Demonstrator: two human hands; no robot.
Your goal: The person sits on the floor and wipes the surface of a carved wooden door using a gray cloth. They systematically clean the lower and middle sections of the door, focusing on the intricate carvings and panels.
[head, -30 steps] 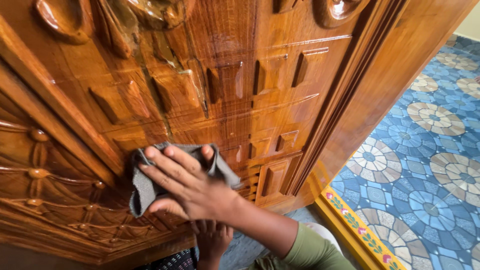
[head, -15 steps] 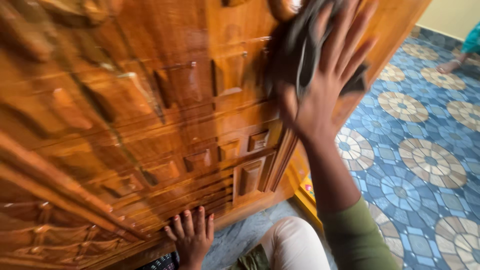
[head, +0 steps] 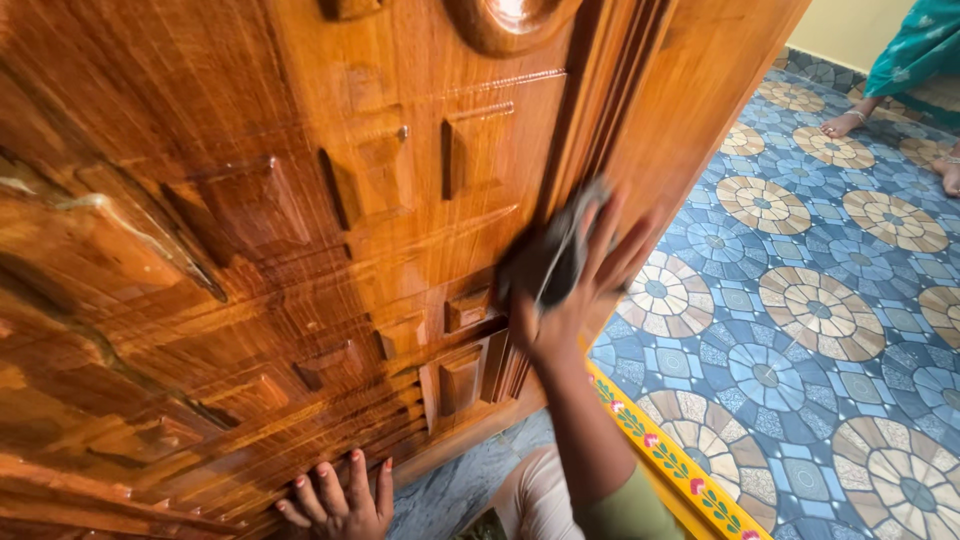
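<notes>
The right hand (head: 575,290) lies flat against the carved wooden door (head: 300,230), near its lower right corner, with a dark grey cloth (head: 555,250) pinned between palm and wood. Its fingers are spread apart over the cloth, not curled round it, which puts the pressure across a broad patch of the surface where the panel meets the grooved frame edge. Hand and cloth are blurred, so the exact fold of the cloth cannot be told. The left hand (head: 340,500) rests at the bottom edge of the door, fingers slightly apart and flat on the wood, holding nothing; judged from its placing, it steadies the person or the door. The varnished wood shines wet or glossy. To the right lies a blue patterned tile floor (head: 830,330); another person's bare feet (head: 850,122) show at its far corner.
</notes>
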